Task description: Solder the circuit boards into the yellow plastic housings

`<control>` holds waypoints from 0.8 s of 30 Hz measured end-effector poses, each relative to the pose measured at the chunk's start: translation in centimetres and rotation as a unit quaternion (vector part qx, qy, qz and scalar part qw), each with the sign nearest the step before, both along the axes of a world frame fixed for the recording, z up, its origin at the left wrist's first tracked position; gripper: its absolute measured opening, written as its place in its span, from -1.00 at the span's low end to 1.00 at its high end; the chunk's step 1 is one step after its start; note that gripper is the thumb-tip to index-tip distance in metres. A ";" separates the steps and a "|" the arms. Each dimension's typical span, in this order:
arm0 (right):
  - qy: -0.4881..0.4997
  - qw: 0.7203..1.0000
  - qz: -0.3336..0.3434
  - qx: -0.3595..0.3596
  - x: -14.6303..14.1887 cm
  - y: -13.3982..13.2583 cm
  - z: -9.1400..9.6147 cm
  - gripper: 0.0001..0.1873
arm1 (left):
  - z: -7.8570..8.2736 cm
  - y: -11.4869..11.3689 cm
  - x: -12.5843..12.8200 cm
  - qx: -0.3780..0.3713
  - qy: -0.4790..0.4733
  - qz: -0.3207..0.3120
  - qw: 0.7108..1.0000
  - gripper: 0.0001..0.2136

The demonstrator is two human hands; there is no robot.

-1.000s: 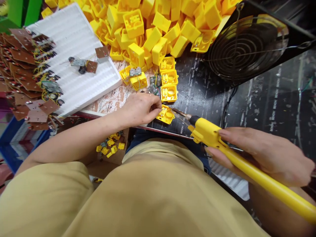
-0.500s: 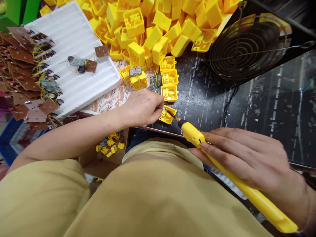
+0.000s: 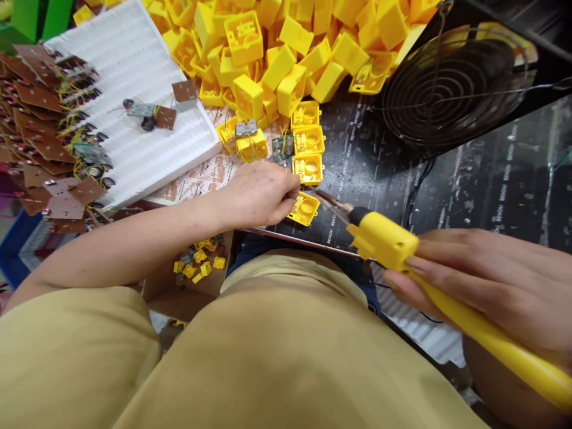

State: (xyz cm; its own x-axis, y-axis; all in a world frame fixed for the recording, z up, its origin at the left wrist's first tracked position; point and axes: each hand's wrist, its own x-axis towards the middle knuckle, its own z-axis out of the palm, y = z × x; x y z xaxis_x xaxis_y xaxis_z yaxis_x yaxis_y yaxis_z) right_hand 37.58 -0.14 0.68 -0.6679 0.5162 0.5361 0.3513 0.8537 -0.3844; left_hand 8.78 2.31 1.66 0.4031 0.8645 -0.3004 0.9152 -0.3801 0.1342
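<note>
My right hand (image 3: 496, 292) is wrapped around a yellow soldering iron (image 3: 388, 238), its metal tip pointing left. The tip is a short way right of an open yellow plastic housing (image 3: 306, 208) at the bench's near edge. My left hand (image 3: 263, 193) is closed in a pinch at that housing's left side, and what lies between its fingertips is hidden. Three more open housings (image 3: 308, 140) stand in a column just beyond. Beside them lies a small circuit board with wires (image 3: 282, 146). Another grey board (image 3: 245, 128) rests on yellow housings to the left.
A large pile of yellow housings (image 3: 286, 59) covers the back. At left, a white foam tray (image 3: 147, 59) bears brown circuit boards (image 3: 40, 125) with wires. A black fan (image 3: 442, 89) stands back right. Below the bench is a cardboard box (image 3: 174, 301) with small yellow parts.
My right hand has drawn the soldering iron to the right, so its tip has come away from the near housing. My left hand has stayed almost in place.
</note>
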 end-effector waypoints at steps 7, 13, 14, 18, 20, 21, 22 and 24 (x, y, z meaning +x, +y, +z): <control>-0.053 0.995 -0.057 -0.064 0.7 -0.2 -1.4 -0.79 | 0.0 0.1 -0.1 0.009 -0.014 -0.002 1.000 -0.75; -0.045 0.993 -0.103 -0.028 -1.4 1.0 -3.8 -0.51 | -1.2 -1.5 -0.3 0.054 -0.053 0.001 0.997 -0.75; -0.043 0.994 -0.101 -0.013 -1.8 1.4 -4.1 -0.49 | -1.3 -2.0 -0.9 0.076 -0.077 0.002 0.994 -0.74; -0.033 0.995 -0.086 0.027 -3.7 2.4 -5.0 -0.50 | -0.1 -2.9 -5.0 0.183 -0.090 0.116 0.972 -0.72; -0.028 0.996 -0.077 0.046 -4.9 2.5 -5.4 -0.50 | 0.6 -2.1 -7.2 0.217 -0.038 0.192 0.956 -0.74; -0.028 0.996 -0.072 0.054 -5.6 2.4 -5.6 -0.49 | 0.9 -1.4 -8.1 0.220 -0.021 0.200 0.954 -0.74; -0.029 0.995 -0.067 0.061 -6.2 2.3 -5.9 -0.50 | 1.0 -0.5 -8.6 0.214 -0.011 0.188 0.959 -0.70; -0.035 0.995 -0.058 0.069 -7.2 2.1 -6.3 -0.56 | 0.9 1.4 -9.0 0.174 0.007 0.130 0.976 -0.60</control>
State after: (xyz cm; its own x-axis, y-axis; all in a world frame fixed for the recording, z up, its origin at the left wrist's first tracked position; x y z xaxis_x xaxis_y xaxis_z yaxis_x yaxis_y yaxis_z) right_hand 30.33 2.00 -5.60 -0.6463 0.5173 0.5609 0.4727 0.8485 -0.2379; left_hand -0.21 3.75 2.57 0.1549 0.9876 0.0252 0.9875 -0.1555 0.0251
